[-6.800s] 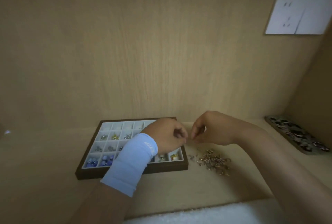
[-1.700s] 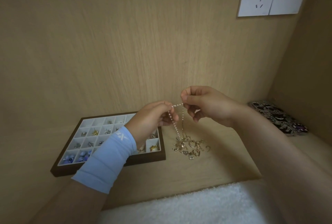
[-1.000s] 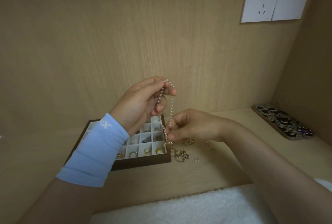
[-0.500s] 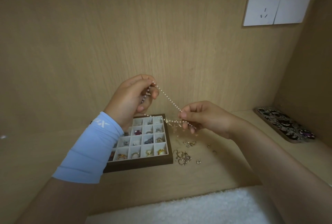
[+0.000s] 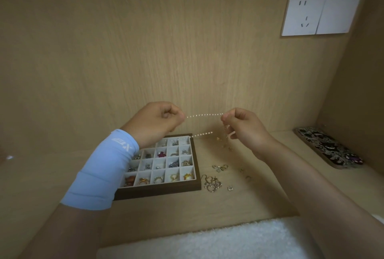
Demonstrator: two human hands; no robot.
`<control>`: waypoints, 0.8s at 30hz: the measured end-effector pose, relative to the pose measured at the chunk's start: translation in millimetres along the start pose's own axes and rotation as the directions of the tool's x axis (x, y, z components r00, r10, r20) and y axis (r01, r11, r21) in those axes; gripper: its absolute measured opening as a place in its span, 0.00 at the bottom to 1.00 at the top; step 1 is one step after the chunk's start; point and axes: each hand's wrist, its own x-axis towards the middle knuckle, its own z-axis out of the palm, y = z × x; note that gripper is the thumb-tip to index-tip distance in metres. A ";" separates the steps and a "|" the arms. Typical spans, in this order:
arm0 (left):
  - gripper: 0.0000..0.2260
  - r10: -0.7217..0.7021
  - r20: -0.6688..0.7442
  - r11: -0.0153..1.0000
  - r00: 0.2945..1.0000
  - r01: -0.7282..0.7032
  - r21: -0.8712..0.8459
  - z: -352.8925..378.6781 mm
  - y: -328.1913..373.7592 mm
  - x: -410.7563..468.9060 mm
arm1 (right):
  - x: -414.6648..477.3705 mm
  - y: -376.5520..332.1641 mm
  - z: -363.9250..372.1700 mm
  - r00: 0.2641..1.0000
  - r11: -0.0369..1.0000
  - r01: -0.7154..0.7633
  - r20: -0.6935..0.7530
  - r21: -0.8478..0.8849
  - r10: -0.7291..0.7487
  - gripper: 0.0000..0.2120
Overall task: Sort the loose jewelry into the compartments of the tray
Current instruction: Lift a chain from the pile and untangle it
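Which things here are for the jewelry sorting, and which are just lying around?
For the job:
pearl strand, held by left hand and right hand
compartment tray
loose jewelry

Just lying about:
patterned case
white towel
wall socket

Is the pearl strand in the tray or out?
Out. The pearl strand is stretched in the air between left hand and right hand, above the tray.

Home: wooden alcove (image 5: 145, 51), wall socket (image 5: 303, 13)
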 end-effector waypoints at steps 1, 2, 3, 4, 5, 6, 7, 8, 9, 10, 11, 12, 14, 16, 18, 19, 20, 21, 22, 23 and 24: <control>0.07 -0.003 0.023 0.995 1.000 0.000 0.095 -2.4 -2.7 0.5 | 0.4 1.4 -0.3 1.000 0.999 0.018 -0.007 -0.049 -0.018 0.08; 0.07 -0.007 0.040 0.984 0.999 -0.001 0.176 -4.7 -4.3 0.7 | 0.3 2.7 -1.0 0.999 0.993 0.045 -0.005 -0.111 -0.045 0.09; 0.07 -0.007 0.044 0.973 0.999 -0.004 0.231 -6.4 -5.3 0.8 | 0.3 4.9 -1.4 0.997 0.980 0.074 0.002 -0.185 -0.075 0.10; 0.07 -0.001 0.033 0.965 0.999 -0.008 0.260 -7.6 -5.7 0.9 | 0.7 7.1 -1.6 0.995 0.959 0.103 0.016 -0.265 -0.103 0.12; 0.08 0.009 0.012 0.964 1.000 -0.012 0.267 -8.3 -5.6 1.5 | 0.5 8.6 -2.0 0.992 0.928 0.129 0.033 -0.349 -0.125 0.12; 0.08 0.018 -0.014 0.969 1.000 -0.014 0.245 -8.2 -5.0 2.1 | 0.0 9.6 -2.6 0.989 0.891 0.149 0.056 -0.428 -0.139 0.12; 0.08 0.022 -0.040 0.982 0.999 -0.014 0.189 -7.5 -3.8 2.7 | -0.9 9.9 -2.9 0.986 0.851 0.168 0.084 -0.498 -0.146 0.12; 0.08 0.016 -0.058 0.995 0.998 -0.010 0.097 -6.1 -2.6 3.0 | -1.3 10.5 -3.3 0.983 0.811 0.182 0.110 -0.557 -0.146 0.11; 0.08 0.004 -0.068 1.000 0.998 -0.005 -0.017 -4.3 -1.2 3.1 | -1.8 11.1 -3.7 0.981 0.771 0.193 0.136 -0.607 -0.139 0.10; 0.08 -0.010 -0.074 0.991 0.997 0.000 -0.133 -2.2 0.2 2.8 | -2.7 11.0 -3.6 0.979 0.738 0.200 0.160 -0.644 -0.126 0.09; 0.08 -0.015 -0.079 0.974 0.997 -0.004 -0.227 -0.1 1.4 2.7 | -3.7 10.1 -3.1 0.977 0.718 0.206 0.181 -0.665 -0.113 0.09; 0.08 -0.009 -0.084 0.955 0.996 -0.017 -0.295 2.1 2.7 2.5 | -4.3 9.1 -2.6 0.975 0.702 0.211 0.196 -0.681 -0.103 0.08; 0.08 0.008 -0.086 0.921 0.996 -0.040 -0.387 8.6 6.1 1.7 | -4.9 6.4 -1.4 0.972 0.621 0.230 0.213 -0.749 -0.103 0.09; 0.08 0.006 -0.076 0.892 0.997 -0.040 -0.450 16.0 11.5 1.5 | -6.7 0.8 -1.1 0.968 0.540 0.251 0.218 -0.804 -0.125 0.11; 0.09 0.003 -0.060 0.864 0.998 -0.033 -0.502 22.7 18.5 2.5 | -8.3 -4.9 -0.7 0.967 0.656 0.250 0.220 -0.712 -0.130 0.11; 0.08 0.009 -0.053 0.850 0.999 -0.035 -0.525 23.8 22.4 3.5 | -9.3 -7.1 1.2 0.970 0.787 0.215 0.217 -0.579 -0.106 0.11; 0.08 0.017 -0.046 0.832 0.999 -0.040 -0.553 23.7 26.5 5.0 | -10.8 -8.5 4.4 0.974 0.896 0.159 0.217 -0.414 -0.072 0.12; 0.08 0.026 -0.041 0.809 0.999 -0.045 -0.586 21.9 30.7 6.7 | -11.6 -9.4 8.5 0.976 0.957 0.103 0.214 -0.271 -0.045 0.13; 0.07 0.036 -0.041 0.783 0.999 -0.054 -0.619 18.3 34.7 8.2 | -12.5 -9.9 12.1 0.977 0.983 0.063 0.212 -0.171 -0.025 0.13; 0.07 0.044 -0.050 0.759 0.998 -0.066 -0.647 13.7 37.8 9.6 | -13.7 -10.5 15.5 0.975 0.994 0.041 0.221 -0.098 -0.018 0.13; 0.08 0.052 -0.066 0.740 0.996 -0.082 -0.668 8.0 40.1 10.8 | -14.6 -10.6 18.7 0.969 0.999 0.033 0.244 -0.038 -0.023 0.12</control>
